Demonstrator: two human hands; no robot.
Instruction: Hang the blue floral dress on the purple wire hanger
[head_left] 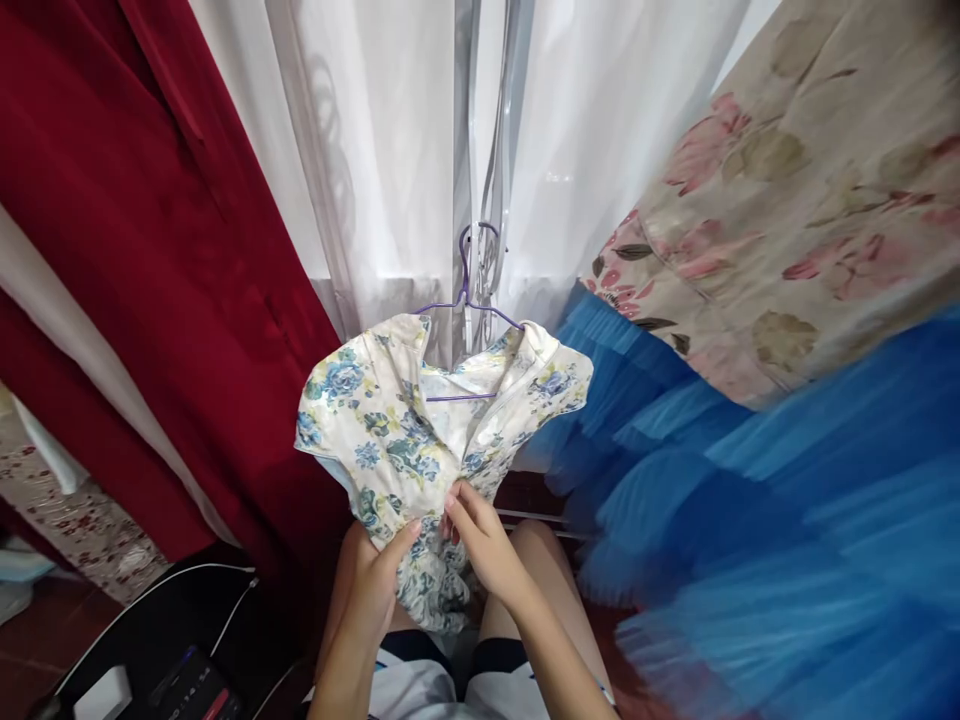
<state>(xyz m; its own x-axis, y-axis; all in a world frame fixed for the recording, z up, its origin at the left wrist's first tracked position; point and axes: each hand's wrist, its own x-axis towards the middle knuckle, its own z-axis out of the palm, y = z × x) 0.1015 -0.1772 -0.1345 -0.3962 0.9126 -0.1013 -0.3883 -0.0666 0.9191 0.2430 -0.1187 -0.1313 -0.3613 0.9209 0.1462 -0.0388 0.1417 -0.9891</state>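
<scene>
Head | left hand (pixel 373 580) + right hand (pixel 484 545) | angled inward — pinching floral garment (pixel 401 440)

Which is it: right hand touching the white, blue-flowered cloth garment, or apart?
Touching. The head view shows the right hand pinching the garment at its front.

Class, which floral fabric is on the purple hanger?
The white garment with blue flowers, at centre: the purple hanger shows at its neckline. The pink-flowered beige cloth, right, and red-patterned cloth, lower left, show no hanger.
</scene>
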